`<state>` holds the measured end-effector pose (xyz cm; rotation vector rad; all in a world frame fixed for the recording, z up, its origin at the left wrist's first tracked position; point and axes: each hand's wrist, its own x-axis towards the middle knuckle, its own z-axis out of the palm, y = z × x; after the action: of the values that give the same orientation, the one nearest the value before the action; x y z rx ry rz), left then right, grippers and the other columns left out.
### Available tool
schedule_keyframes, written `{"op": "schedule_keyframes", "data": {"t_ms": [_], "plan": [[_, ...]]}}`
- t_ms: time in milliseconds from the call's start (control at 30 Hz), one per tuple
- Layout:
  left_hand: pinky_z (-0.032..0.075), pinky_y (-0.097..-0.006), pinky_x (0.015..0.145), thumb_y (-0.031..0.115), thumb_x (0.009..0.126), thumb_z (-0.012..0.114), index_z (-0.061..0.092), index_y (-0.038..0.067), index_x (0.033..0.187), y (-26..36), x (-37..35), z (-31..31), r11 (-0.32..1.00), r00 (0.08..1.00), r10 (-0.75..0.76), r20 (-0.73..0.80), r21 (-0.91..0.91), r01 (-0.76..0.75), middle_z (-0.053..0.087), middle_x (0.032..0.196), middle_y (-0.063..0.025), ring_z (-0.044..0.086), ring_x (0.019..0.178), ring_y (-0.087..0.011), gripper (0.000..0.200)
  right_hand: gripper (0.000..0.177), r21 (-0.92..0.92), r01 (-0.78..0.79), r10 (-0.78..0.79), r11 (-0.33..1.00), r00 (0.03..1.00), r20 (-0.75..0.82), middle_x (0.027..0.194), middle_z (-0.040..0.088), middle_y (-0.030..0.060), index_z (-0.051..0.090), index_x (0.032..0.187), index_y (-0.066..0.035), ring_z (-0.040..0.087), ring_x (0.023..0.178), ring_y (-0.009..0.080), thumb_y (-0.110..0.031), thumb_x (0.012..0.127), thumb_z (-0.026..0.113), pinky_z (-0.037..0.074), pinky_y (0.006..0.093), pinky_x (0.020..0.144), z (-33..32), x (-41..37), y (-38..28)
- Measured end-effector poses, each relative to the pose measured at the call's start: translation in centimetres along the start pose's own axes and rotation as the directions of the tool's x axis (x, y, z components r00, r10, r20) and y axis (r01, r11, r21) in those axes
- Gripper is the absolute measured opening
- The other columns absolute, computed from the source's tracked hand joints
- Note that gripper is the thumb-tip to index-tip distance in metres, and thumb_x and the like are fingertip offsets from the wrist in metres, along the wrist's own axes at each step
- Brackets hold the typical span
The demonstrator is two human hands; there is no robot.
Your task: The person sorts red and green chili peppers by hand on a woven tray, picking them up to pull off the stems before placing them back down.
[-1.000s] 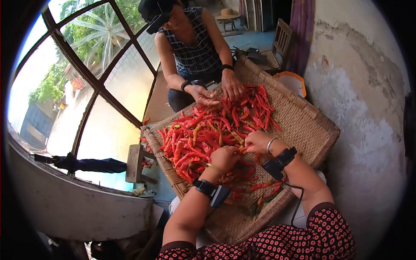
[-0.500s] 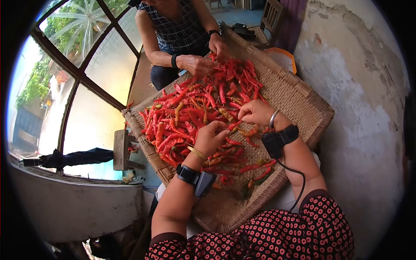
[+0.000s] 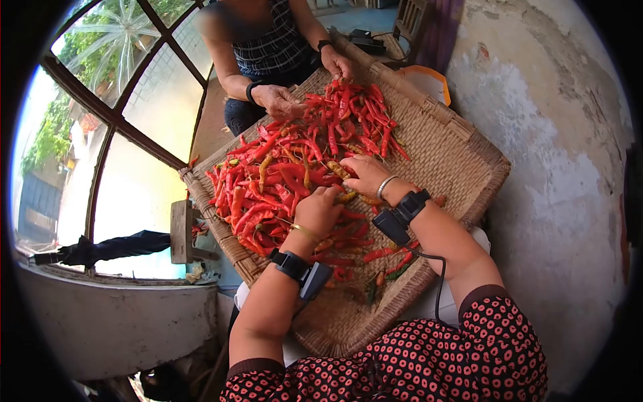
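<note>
A heap of red chili peppers [image 3: 268, 177] lies in a shallow woven basket tray [image 3: 442, 144], with some yellowish ones among the red. My left hand [image 3: 317, 213] is over the near side of the heap, its fingers curled down; the fingertips and whatever they grip are hidden. To its right, my right hand [image 3: 370, 177] has fingers and thumb closing round a chili pepper at the edge of the heap. A mottled yellow-brown pepper [image 3: 337, 170] lies right beside those fingertips. The two hands are close together but apart.
Opposite me a person's hands [image 3: 280, 100] work at the far side of the heap. Several loose peppers [image 3: 380, 254] lie near the tray's front. A wall [image 3: 536, 167] stands on the right; a window and a folded dark umbrella [image 3: 127, 246] are on the left.
Both my hands have moved left and up from the red pepper pinched between them, into the heap. The other person's hands have moved apart. The view has shifted slightly.
</note>
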<state>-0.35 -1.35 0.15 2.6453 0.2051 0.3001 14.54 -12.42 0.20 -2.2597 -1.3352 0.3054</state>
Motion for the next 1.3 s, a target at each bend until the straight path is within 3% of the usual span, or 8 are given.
{"op": "schedule_keyframes", "data": {"t_ms": [267,433,733,900,967,1033,1100,1300], "plan": [[0.049,-0.0385,0.069,0.022,0.073,0.063,0.055,0.01,0.102,0.5,0.7,0.1,0.979,0.959,-0.087,0.271,0.203,0.031,0.057,0.099,-0.0092,0.059,0.083,-0.0287,0.033,0.031,-0.339,-0.048,0.092,0.939,0.989,0.114,0.1,0.056,0.0148,0.056,0.095,-0.005,0.056,0.093,0.0292,-0.02,0.07,0.066,0.045,0.0406,0.081,0.9,0.2,-0.4],[0.049,-0.0386,0.07,0.021,0.072,0.064,0.052,0.009,0.108,0.0,0.5,0.9,0.999,0.999,-0.011,-0.034,0.04,0.013,0.056,0.1,-0.0102,0.059,0.085,-0.0295,0.041,0.022,0.023,0.058,-0.062,0.998,0.862,0.502,0.076,0.061,0.0183,0.06,0.077,-0.001,0.06,0.073,0.0312,-0.021,0.068,0.061,0.047,0.0384,0.066,-1.8,-0.9,0.5],[0.049,-0.0394,0.066,0.023,0.072,0.063,0.056,0.011,0.102,1.0,0.0,0.7,0.996,0.99,0.079,0.118,-0.061,-0.072,0.055,0.097,-0.0101,0.059,0.08,-0.0313,0.034,0.024,0.418,-0.269,0.017,0.868,0.857,0.515,0.061,0.058,0.0056,0.059,0.074,0.0,0.054,0.054,0.013,-0.023,0.08,0.059,0.043,0.0288,0.052,-4.6,-1.4,0.6],[0.05,-0.0407,0.062,0.024,0.073,0.061,0.052,0.012,0.107,1.0,0.0,1.3,0.992,0.975,0.114,0.191,0.022,-0.12,0.053,0.095,-0.0098,0.059,0.076,-0.031,0.037,0.028,0.806,-0.171,0.11,0.566,0.985,0.132,0.073,0.062,0.007,0.059,0.094,0.0,0.058,0.061,0.0146,-0.025,0.08,0.06,0.047,0.0284,0.057,-4.5,-0.3,2.7],[0.05,-0.0403,0.062,0.024,0.074,0.061,0.051,0.014,0.112,1.6,0.0,1.1,0.996,0.978,0.079,0.191,0.033,-0.087,0.054,0.097,-0.0092,0.06,0.076,-0.0316,0.041,0.035,0.284,-0.015,0.155,0.959,0.865,-0.477,0.079,0.063,0.0124,0.058,0.1,0.002,0.061,0.072,0.0237,-0.026,0.078,0.06,0.048,0.0332,0.067,-3.5,0.1,3.7],[0.049,-0.0405,0.058,0.024,0.075,0.059,0.048,0.014,0.117,2.4,0.1,0.5,0.991,0.967,0.074,0.244,0.093,-0.1,0.054,0.095,-0.0096,0.06,0.075,-0.0307,0.045,0.038,0.258,-0.182,0.278,0.949,0.868,-0.411,0.089,0.062,0.0177,0.058,0.103,0.001,0.059,0.083,0.0302,-0.027,0.077,0.06,0.047,0.0364,0.076,-4.5,-0.5,2.7],[0.049,-0.0404,0.057,0.025,0.076,0.058,0.048,0.013,0.116,2.2,0.3,1.3,0.983,0.965,0.093,0.247,0.132,-0.129,0.054,0.094,-0.0099,0.06,0.074,-0.0301,0.043,0.036,0.199,-0.319,0.331,0.927,0.943,-0.028,0.095,0.061,0.0175,0.059,0.103,-0.003,0.059,0.087,0.0295,-0.028,0.077,0.061,0.047,0.0365,0.078,-5.1,-0.8,2.6],[0.05,-0.0401,0.056,0.026,0.077,0.056,0.052,0.01,0.102,1.5,0.5,2.9,0.961,0.96,0.093,0.263,0.228,-0.156,0.055,0.095,-0.0111,0.061,0.074,-0.0294,0.029,0.032,-0.225,-0.12,0.196,0.967,0.915,0.352,0.096,0.063,0.0097,0.062,0.102,-0.012,0.058,0.094,0.0288,-0.028,0.074,0.063,0.044,0.0388,0.081,-2.6,-1.3,1.3]]}}
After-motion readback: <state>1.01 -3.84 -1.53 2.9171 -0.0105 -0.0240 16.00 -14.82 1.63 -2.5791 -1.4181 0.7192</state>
